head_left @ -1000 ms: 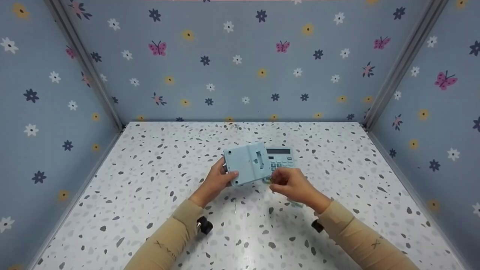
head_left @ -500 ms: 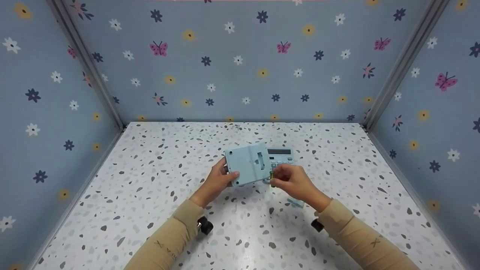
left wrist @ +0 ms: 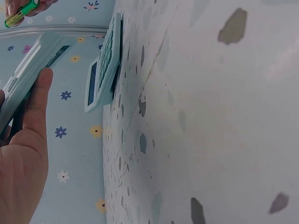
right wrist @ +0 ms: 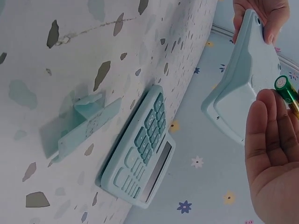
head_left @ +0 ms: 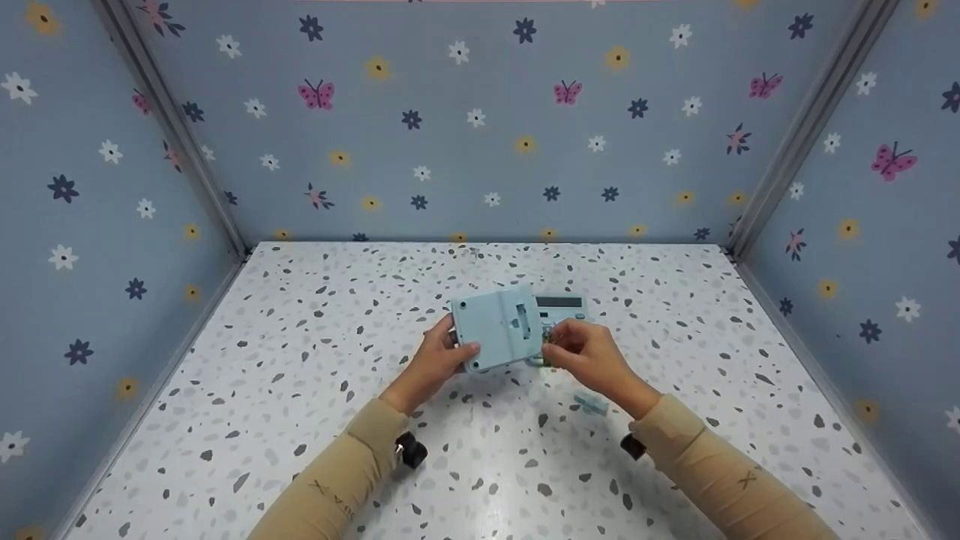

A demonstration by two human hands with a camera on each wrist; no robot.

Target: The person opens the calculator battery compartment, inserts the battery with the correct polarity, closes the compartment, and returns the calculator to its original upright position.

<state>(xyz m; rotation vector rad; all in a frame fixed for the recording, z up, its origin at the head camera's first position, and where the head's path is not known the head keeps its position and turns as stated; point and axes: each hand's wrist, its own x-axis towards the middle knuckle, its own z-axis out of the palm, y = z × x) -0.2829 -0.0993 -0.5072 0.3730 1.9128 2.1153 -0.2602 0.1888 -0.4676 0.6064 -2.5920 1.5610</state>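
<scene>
My left hand (head_left: pixel 433 362) grips a light-blue calculator (head_left: pixel 487 326) by its left edge, thumb on the upturned back. An uncovered battery slot (head_left: pixel 523 321) shows near the calculator's right side; I cannot make out what lies inside it. Just right of that calculator, my right hand (head_left: pixel 592 358) pinches a green and yellow battery (right wrist: pixel 288 93) between thumb and fingers. The left wrist view also shows the battery (left wrist: pixel 21 14), held apart from the calculator. In the head view my fingers hide most of it.
Behind my right hand a second light-blue calculator (head_left: pixel 561 304) lies keys up on the speckled table (head_left: pixel 360 450). A small light-blue battery cover (right wrist: pixel 88 126) rests on the tabletop close to my right wrist. Patterned panels (head_left: pixel 480 150) enclose the back and sides.
The battery, seen upright in my right fingers half a second ago, is now mostly hidden by them. My right hand has risen slightly. My left hand and its calculator have stayed nearly still.
</scene>
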